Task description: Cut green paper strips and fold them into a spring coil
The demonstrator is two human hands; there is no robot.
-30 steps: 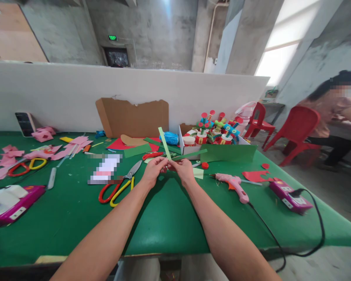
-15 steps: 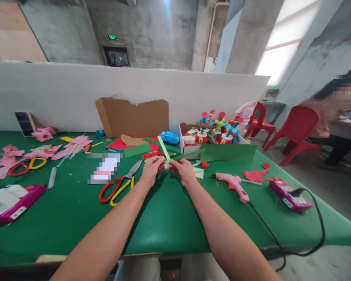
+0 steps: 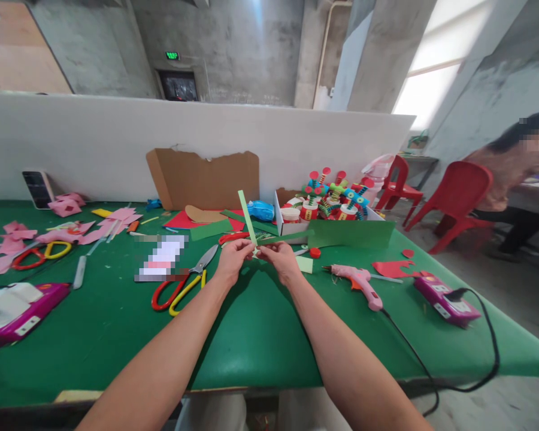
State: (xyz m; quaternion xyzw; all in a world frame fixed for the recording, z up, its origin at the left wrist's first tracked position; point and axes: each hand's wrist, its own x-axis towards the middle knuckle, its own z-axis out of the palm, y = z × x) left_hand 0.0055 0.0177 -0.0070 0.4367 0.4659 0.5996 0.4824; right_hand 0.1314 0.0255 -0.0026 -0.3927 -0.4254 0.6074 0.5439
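My left hand (image 3: pixel 232 260) and my right hand (image 3: pixel 280 261) meet above the green table (image 3: pixel 251 335), both pinched on crossed green paper strips. A light green strip (image 3: pixel 247 216) sticks up and to the left from between the fingers. A darker green strip (image 3: pixel 291 236) runs out to the right from the same pinch. Red and yellow scissors (image 3: pixel 182 286) lie just left of my left hand. A small pale green paper piece (image 3: pixel 304 264) lies by my right hand.
A pink glue gun (image 3: pixel 359 282) with a black cable lies to the right, near a magenta box (image 3: pixel 444 300). A white box of colourful paper toys (image 3: pixel 327 206) stands behind. Pink paper scraps (image 3: pixel 63 230) and cardboard (image 3: pixel 202 178) lie further back. A person sits on a red chair (image 3: pixel 462 200).
The light green strip dipped lower, then rose again, now tilted a little further left. My hands stayed pinched together at the same spot.
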